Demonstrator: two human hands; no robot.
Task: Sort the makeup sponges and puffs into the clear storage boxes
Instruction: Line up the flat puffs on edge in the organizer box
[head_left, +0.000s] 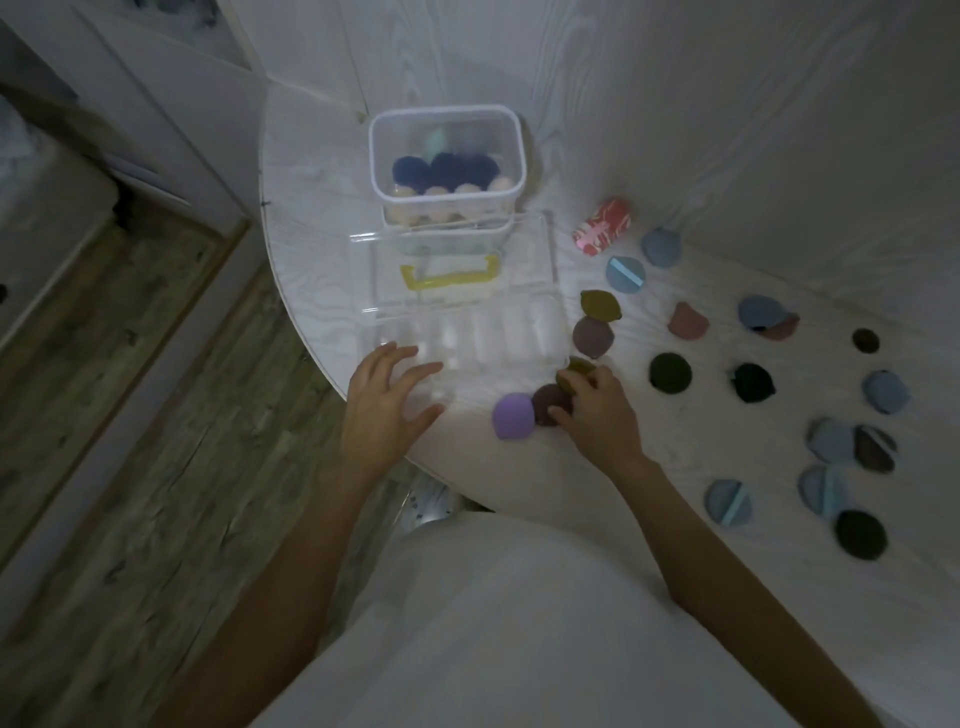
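A tall clear box (447, 124) at the back of the white table holds dark blue, peach and mint sponges. In front of it lies a clear lid with a yellow handle (447, 278), and nearer me a low clear ridged box (483, 332). My left hand (387, 402) rests open on that low box's near left corner. My right hand (597, 410) closes on an olive sponge (571, 370), with a brown sponge (548, 402) under its fingers. A purple sponge (513, 415) lies just left of them.
Several puffs in blue, black, pink and grey lie scattered over the right of the table (701, 415). A red patterned roll (605, 226) lies near the back. An olive and a mauve sponge (595, 322) lie beside the low box. The table's rounded edge drops to wooden floor on the left.
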